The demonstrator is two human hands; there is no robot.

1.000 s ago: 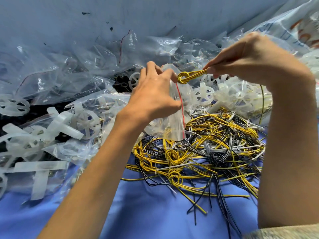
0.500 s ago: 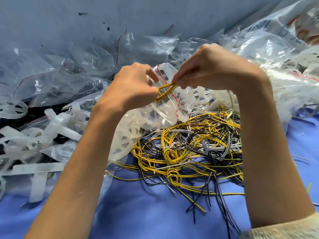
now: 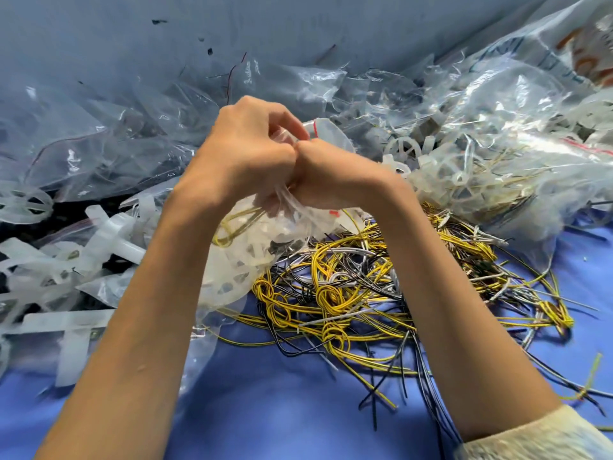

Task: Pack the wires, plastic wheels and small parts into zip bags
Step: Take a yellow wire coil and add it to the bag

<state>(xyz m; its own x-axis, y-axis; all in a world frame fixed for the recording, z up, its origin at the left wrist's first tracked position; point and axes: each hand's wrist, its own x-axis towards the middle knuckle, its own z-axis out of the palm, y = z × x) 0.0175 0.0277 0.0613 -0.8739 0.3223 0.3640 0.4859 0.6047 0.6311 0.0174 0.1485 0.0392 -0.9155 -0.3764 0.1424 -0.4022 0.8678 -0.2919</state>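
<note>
One zip bag (image 3: 292, 227), pinched by my left hand (image 3: 242, 154) and right hand (image 3: 331, 174), hangs down-left. Inside: one wire coil (image 3: 232, 227), perhaps two wheels (image 3: 232, 277).

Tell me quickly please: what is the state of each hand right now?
Left hand: closed, gripping the zip bag at its mouth.
Right hand: closed, gripping the same zip bag at its mouth.

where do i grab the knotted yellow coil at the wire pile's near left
Pinch the yellow coil at its knot from above on the near side: it sits compact at the edge of the wire pile, while its tails run under other wires.
</note>
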